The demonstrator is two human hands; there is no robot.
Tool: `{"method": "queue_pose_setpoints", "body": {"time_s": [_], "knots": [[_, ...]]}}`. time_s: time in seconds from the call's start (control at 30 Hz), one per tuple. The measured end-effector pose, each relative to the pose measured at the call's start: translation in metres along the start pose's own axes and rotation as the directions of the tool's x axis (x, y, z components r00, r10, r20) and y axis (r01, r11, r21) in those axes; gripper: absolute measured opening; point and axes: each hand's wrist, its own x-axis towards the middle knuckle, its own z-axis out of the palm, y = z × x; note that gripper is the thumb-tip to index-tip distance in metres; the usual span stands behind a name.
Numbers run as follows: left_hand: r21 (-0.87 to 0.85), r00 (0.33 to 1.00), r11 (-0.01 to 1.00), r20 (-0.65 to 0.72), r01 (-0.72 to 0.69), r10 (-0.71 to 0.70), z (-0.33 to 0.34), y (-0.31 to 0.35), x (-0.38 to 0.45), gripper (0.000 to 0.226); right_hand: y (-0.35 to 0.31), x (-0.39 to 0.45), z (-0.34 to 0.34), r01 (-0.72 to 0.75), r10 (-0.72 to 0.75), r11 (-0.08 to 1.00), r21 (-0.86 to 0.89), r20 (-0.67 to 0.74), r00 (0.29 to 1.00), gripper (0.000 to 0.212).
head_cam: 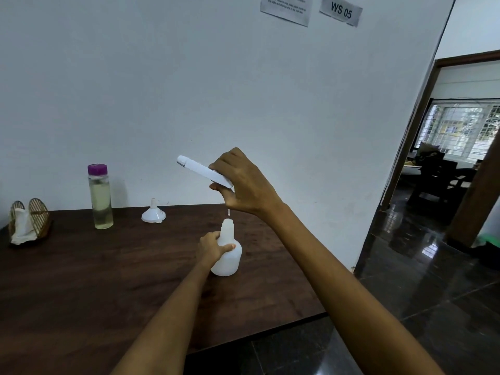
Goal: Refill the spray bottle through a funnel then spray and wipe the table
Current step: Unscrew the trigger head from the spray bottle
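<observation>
The dark desk (81,280) stands against a white wall. Your left hand (209,249) grips the bottle (228,255) near the desk's right edge to steady it, while your right hand (243,185) grasps the spray head (200,170) above its open neck. The funnel (153,213) waits at the back edge.

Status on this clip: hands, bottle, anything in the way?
Left hand grips bottle on table. Right hand holds sprayer above neck. Funnel unused; nothing in the way.
</observation>
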Motion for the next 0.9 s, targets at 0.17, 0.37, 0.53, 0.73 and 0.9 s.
{"method": "queue_pose_setpoints", "body": {"time_s": [0.17, 0.37, 0.53, 0.73, 0.9], "knots": [[0.011, 1.000, 1.000, 0.004, -0.005, 0.005, 0.000, 0.002, -0.001, 0.064, 0.001, -0.003, 0.002, 0.012, -0.013, 1.000, -0.009, -0.052, 0.999, 0.023], [0.010, 1.000, 1.000, 0.006, -0.010, 0.010, -0.001, 0.003, -0.002, 0.063, 0.003, -0.012, 0.008, 0.011, -0.012, 1.000, -0.015, -0.043, 0.999, 0.024], [0.004, 0.999, 0.999, -0.001, -0.033, 0.033, -0.002, 0.004, -0.003, 0.060, 0.003, -0.021, 0.017, -0.024, 0.023, 0.999, 0.033, 0.023, 0.999, 0.022], [-0.004, 1.000, 1.000, 0.004, -0.030, 0.030, -0.002, 0.004, -0.003, 0.061, 0.002, -0.022, 0.017, -0.017, 0.017, 1.000, 0.025, 0.012, 1.000, 0.022], [0.005, 1.000, 0.999, -0.003, -0.031, 0.031, -0.003, 0.005, -0.004, 0.064, 0.001, -0.020, 0.022, -0.014, 0.014, 1.000, -0.003, 0.079, 0.997, 0.024]]}}
